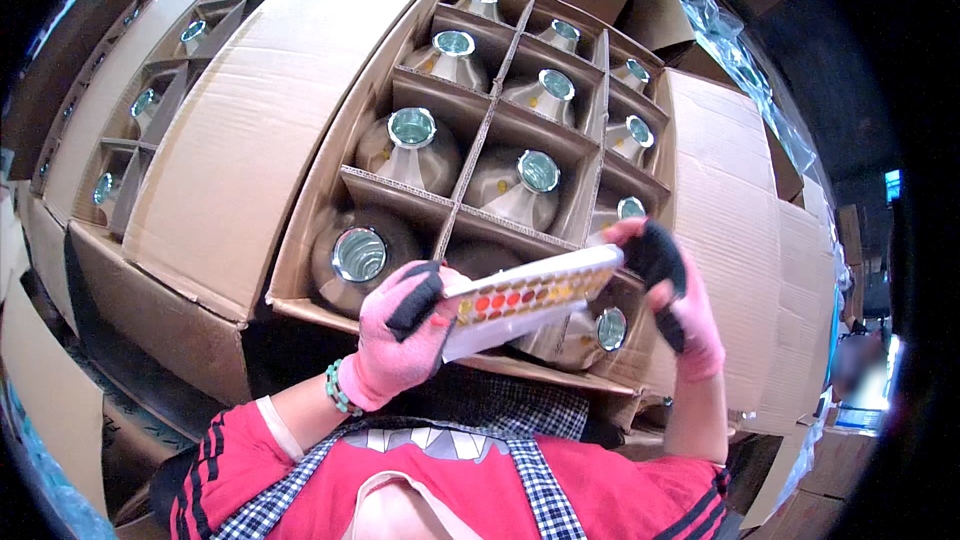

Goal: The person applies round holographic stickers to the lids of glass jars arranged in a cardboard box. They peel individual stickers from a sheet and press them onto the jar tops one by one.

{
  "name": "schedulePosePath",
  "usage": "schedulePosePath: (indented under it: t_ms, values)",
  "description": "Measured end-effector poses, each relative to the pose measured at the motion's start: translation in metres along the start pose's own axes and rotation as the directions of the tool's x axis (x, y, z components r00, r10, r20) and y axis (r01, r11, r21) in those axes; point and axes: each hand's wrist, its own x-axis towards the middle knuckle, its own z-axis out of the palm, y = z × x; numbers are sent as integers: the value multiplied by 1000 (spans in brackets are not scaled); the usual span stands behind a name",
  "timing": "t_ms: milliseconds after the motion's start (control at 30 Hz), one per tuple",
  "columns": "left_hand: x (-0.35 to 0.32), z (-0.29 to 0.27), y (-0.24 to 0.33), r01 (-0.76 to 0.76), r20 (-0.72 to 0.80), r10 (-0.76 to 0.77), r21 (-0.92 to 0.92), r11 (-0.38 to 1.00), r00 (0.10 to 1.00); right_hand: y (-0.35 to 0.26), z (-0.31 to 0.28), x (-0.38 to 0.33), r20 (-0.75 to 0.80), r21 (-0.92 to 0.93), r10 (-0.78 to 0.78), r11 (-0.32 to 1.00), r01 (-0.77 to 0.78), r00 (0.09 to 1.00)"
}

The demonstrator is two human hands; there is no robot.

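My left hand (398, 335), in a pink and black glove, grips the near end of a white sheet of round coloured stickers (527, 296). My right hand (672, 292), gloved the same way, pinches the sheet's far end. I hold the sheet flat over the near row of an open cardboard box (300, 240). The box has cardboard dividers, and each cell holds a tan bottle with a shiny silver cap (412, 128). One bottle (358, 255) sits just left of my left hand; another (610, 328) shows below the sheet.
A second open box (150, 100) with the same capped bottles stands to the left. Large cardboard flaps (250, 110) lie between the boxes, and more flaps (735, 230) spread to the right. Plastic wrap (740, 60) is at the upper right.
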Motion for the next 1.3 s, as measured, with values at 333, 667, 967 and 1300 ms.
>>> schedulePosePath:
  t_ms: [333,667,967,1300]
  values:
    - [13,-41,34,288,114,-265,-430,856,958,27,65,-37,-278,151,-154,968,201,948]
    - [7,-70,38,366,40,-375,-330,870,926,18,86,-36,-143,244,-360,890,386,922]
    - [11,-70,42,442,142,-419,-333,833,897,38,85,-46,-309,89,-235,958,274,922]
    - [13,-67,36,193,135,-155,-347,918,979,18,95,-38,-202,143,-231,955,262,952]
